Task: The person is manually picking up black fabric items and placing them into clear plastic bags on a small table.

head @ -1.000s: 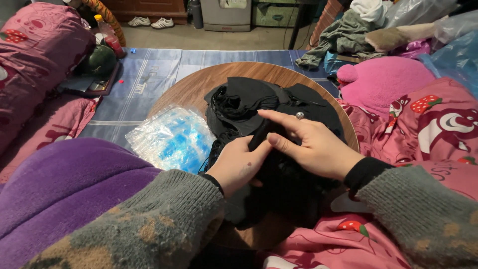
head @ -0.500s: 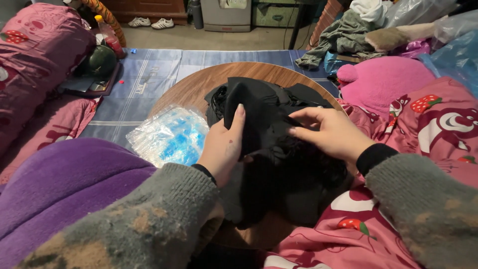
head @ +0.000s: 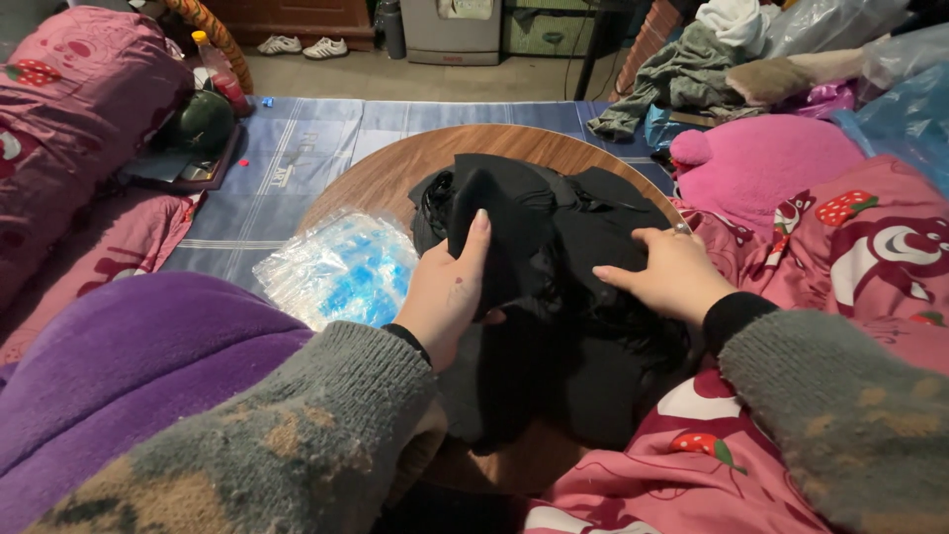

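At the far left a dark pink quilt (head: 69,109) with strawberry prints lies bunched along the floor, and beside it a bottle with a yellow cap (head: 219,74) stands by a dark green round object (head: 203,121). Nearer the viewer, a purple blanket (head: 129,366) covers the lap area on the left. A blue striped mat (head: 297,148) spreads over the floor, and on it sits a round wooden table (head: 386,173). At the table's left edge rests a clear plastic bag with blue contents (head: 341,265), just beside the left hand (head: 450,292). That hand, coming out of a grey knitted sleeve (head: 326,415), is closed around a fold of the black garment (head: 563,267), thumb in front and fingers behind, lifting a flap upright. The garment lies in a crumpled heap across the middle of the table, its lower part hanging over the near edge. The right hand (head: 667,277) lies on the garment's right side with fingers loosely spread and pressing down, a ring on one finger; it grips nothing that shows. To the right, a pink plush cushion (head: 766,163) rests near a pink strawberry-print blanket (head: 850,247), and a pile of grey and white clothes (head: 692,69) sits further back.
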